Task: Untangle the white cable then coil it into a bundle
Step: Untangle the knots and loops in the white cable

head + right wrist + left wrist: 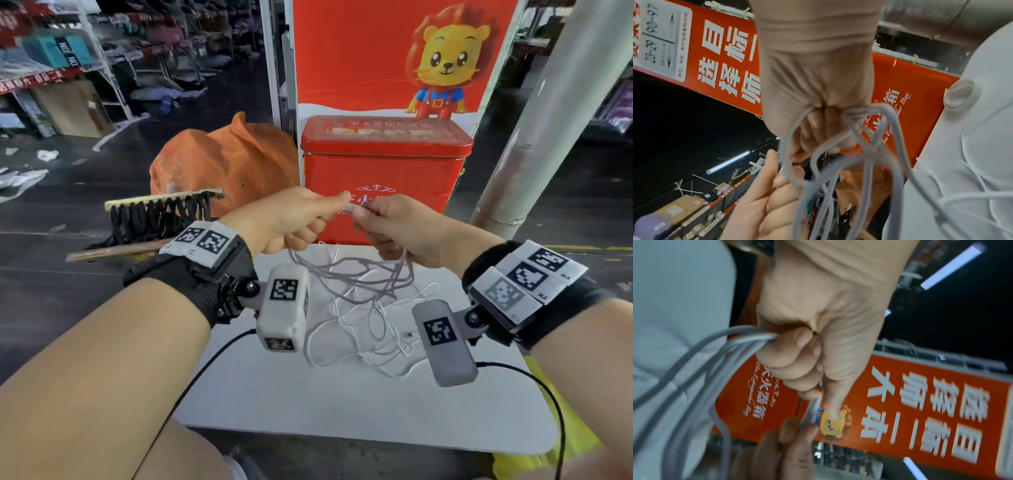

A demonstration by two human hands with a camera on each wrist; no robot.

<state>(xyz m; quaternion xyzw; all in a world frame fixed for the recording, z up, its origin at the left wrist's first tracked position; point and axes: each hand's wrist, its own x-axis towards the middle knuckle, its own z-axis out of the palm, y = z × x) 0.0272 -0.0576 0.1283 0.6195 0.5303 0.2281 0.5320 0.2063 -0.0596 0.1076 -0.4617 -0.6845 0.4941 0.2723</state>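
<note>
A thin white cable (363, 308) hangs in tangled loops from both raised hands down onto the white table (342, 404), where more of it lies in loose curls. My left hand (291, 219) grips several strands in its curled fingers and pinches one strand between thumb and forefinger. My right hand (394, 226) meets it fingertip to fingertip, pinching the same short stretch while its curled fingers hold a bunch of loops. The left wrist view shows strands of the cable (719, 350) leaving the fist. In the right wrist view, loops of the cable (849, 162) dangle below the closed fingers.
A red tin box (383, 171) stands at the table's far edge, right behind the hands. An orange bag (226, 161) and a wooden frame with black straps (161, 216) sit to the left. A grey pillar (548, 120) rises at right. Black wrist-camera wires (205, 363) cross the table's sides.
</note>
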